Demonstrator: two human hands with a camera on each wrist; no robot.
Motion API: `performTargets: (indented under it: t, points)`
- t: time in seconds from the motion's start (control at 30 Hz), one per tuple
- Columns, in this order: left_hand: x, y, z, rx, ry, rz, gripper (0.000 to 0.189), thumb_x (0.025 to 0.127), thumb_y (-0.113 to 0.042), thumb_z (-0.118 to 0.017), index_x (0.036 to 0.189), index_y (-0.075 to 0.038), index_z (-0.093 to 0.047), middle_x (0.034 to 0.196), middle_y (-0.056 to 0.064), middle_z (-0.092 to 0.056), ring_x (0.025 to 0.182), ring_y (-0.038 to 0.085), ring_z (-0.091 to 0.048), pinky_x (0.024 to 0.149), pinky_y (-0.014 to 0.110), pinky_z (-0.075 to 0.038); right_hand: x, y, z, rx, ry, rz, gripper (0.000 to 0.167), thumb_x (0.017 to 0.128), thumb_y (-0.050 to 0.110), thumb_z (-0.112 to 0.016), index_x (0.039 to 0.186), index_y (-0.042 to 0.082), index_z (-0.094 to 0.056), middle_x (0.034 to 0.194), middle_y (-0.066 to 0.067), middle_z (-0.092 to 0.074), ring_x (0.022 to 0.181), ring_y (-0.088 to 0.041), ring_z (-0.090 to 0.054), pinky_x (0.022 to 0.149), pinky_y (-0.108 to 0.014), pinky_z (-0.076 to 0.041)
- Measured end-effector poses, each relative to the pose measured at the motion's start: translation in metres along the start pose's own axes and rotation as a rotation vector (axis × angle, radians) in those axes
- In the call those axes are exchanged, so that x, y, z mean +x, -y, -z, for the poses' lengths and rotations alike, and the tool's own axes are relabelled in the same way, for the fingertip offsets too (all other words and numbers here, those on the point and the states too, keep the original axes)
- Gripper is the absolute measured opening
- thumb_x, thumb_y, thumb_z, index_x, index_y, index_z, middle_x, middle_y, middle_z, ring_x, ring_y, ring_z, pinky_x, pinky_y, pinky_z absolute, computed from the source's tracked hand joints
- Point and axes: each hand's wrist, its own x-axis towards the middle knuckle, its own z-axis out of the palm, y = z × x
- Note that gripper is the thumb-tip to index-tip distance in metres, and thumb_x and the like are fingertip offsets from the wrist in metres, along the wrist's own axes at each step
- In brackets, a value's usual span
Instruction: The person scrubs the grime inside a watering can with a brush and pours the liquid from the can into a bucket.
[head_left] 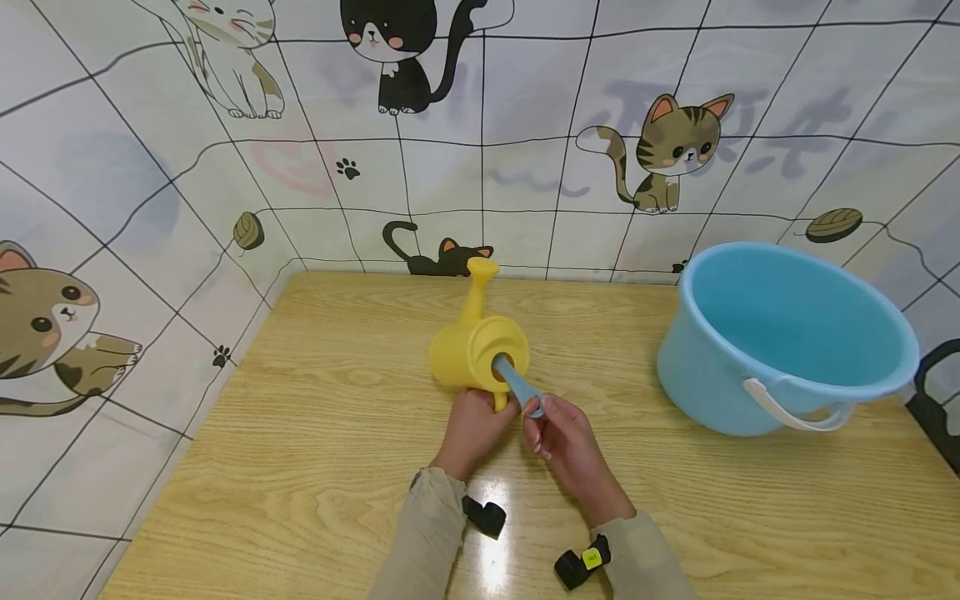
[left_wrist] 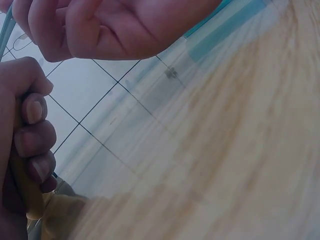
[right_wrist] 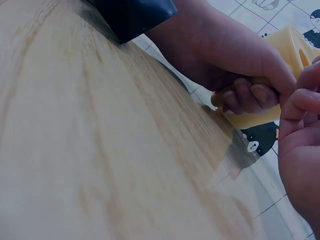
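- At six o'clock, nearest, beige sleeves (head_left: 423, 533) are seen, with a black strap (head_left: 486, 518) worn at each wrist.
- Just beyond, toward twelve, the hands are held close together: by the left hand (head_left: 477, 427) a yellow watering can (head_left: 448, 358) is gripped, its handle wrapped by curled fingers; by the right hand (head_left: 576, 446) a light-blue tool (head_left: 519, 385) is pinched at its outer end.
- The tool's inner end is sunk in the can's round opening, its outer end pointed between four and five.
- Over the middle of the wooden counter (head_left: 315, 433) the can is held, spout toward twelve; whether it is rested or lifted cannot be told.
- At three o'clock from it, well apart, a blue bucket (head_left: 712, 375) is stood.
- Farthest, at twelve, a cat-printed wall covering (head_left: 525, 183) is hung.
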Motion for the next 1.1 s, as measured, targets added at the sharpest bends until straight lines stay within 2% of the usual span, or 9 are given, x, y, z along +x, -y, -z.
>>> performTargets:
  t: [0.43,0.83,1.1]
  points:
    - [-0.0025,0.0007,-0.0001,-0.067,0.061,0.008,0.043,0.077,-0.025,-0.06,0.044,-0.013,-0.035,0.041,-0.012,-0.026,0.037,0.0,-0.025,0.035,0.021,-0.022,0.0,-0.0011,0.0015,0.009,0.014,0.011,0.033,0.097,0.011,-0.025,0.096,0.006,-0.057,0.067,0.0,-0.052,0.055,-0.01,-0.04,0.043,-0.024,-0.023]
    - [0.0007,-0.0008,0.0,0.001,-0.003,0.017,0.04,0.076,-0.027,-0.061,0.047,-0.015,-0.036,0.042,-0.012,-0.024,0.04,0.001,-0.024,0.037,0.022,-0.022,0.0006,-0.0007,0.0017,-0.008,0.002,0.01,0.031,0.097,0.012,-0.026,0.093,0.005,-0.055,0.067,-0.001,-0.052,0.053,-0.011,-0.039,0.042,-0.024,-0.024]
    - [0.0002,0.0007,0.0,-0.059,-0.031,0.092,0.037,0.076,-0.025,-0.061,0.048,-0.014,-0.038,0.042,-0.01,-0.028,0.041,0.004,-0.03,0.04,0.023,-0.028,0.0002,0.0005,0.0009,-0.015,-0.002,-0.003,0.031,0.098,0.013,-0.025,0.09,0.005,-0.054,0.066,-0.001,-0.052,0.053,-0.011,-0.039,0.042,-0.024,-0.024]
